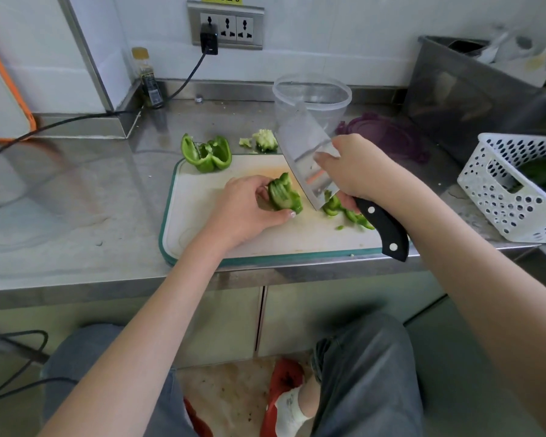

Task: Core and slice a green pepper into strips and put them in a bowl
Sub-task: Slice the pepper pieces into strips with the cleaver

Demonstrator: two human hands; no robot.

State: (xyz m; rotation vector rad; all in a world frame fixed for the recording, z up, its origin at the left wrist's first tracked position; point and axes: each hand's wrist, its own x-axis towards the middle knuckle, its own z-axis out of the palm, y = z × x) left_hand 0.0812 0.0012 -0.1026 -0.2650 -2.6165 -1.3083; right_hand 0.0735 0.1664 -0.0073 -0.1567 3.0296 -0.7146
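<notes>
Left hand [249, 206] pinches the ridged green pepper chunk [284, 193] on the white teal-rimmed cutting board [202, 200], right hand [353, 167] grips the steel black-handled cleaver [309, 159] just right of it, clear plastic bowl [311, 96] behind on the counter [76, 200].

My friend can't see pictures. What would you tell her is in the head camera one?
A person's left hand holds a green pepper piece on a white cutting board, while the right hand grips a cleaver beside cut strips. Behind sit another pepper piece, the core and an empty clear bowl.
</notes>
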